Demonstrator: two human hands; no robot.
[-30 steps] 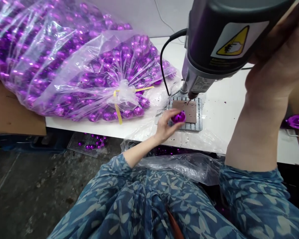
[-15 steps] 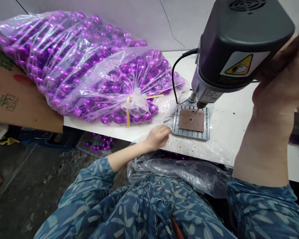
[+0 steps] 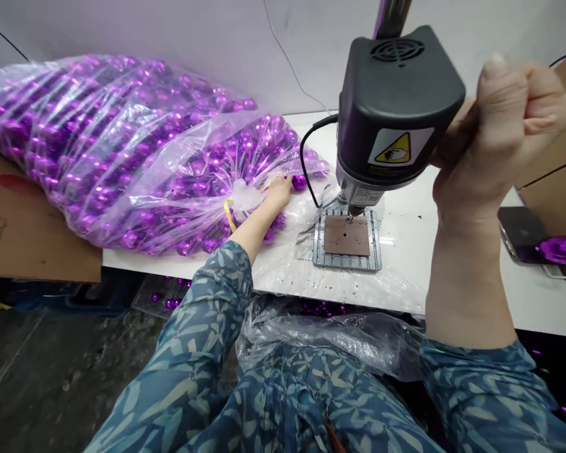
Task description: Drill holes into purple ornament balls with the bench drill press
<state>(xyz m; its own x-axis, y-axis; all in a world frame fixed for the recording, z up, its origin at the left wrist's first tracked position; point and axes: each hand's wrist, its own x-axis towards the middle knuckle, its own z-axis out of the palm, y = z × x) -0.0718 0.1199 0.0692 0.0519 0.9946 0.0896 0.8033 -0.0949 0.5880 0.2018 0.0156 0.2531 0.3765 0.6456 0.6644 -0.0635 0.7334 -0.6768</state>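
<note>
My left hand reaches to the right end of a clear plastic bag full of shiny purple balls. Its fingertips are closed on a purple ball at the bag's edge; part of the fingers is hidden. My right hand makes a fist at the right side of a small drill press, around its feed handle, which the fingers mostly hide. Under the drill chuck, a brown board with one dark hole lies on the slotted metal base. Dark shavings are scattered over it.
A black cable loops from the drill press down to the base. On the right of the white table lie a phone and a faceted purple ball. A cardboard box stands left; clear plastic sheeting hangs over the front edge.
My left hand has moved from the table's front edge up and left to the balls at the bag. My right hand stays at the drill press. The camera view has shifted.
</note>
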